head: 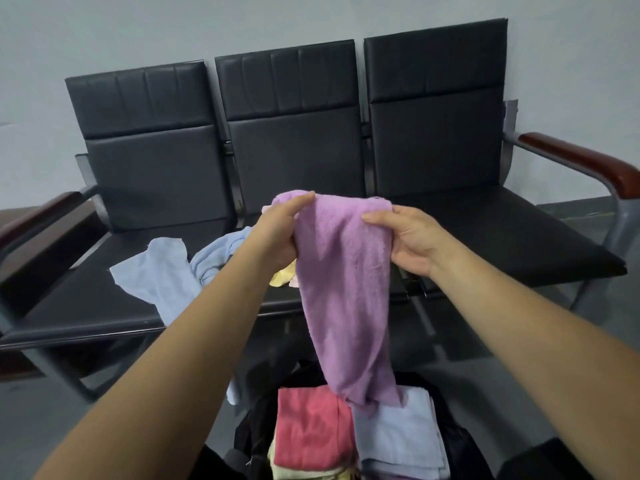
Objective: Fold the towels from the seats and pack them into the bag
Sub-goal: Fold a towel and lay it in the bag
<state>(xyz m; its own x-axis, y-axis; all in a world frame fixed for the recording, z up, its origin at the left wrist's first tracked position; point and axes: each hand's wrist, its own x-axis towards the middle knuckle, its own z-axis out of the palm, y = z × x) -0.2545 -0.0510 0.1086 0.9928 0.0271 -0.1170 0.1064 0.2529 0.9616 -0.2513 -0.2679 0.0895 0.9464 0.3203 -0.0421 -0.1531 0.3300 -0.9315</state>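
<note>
A purple towel hangs lengthwise in front of the black seats. My left hand grips its upper left part, and my right hand pinches its upper right edge. Its lower end dangles over the open black bag at the bottom of the view. Inside the bag lie folded towels: a red one on a yellow one, and a light blue one. On the seats, crumpled light blue towels lie at the left, and a yellow towel peeks out behind my left hand.
The three-seat black bench has wooden armrests at the left and right, and stands against a grey wall. Grey floor lies under the bench and around the bag.
</note>
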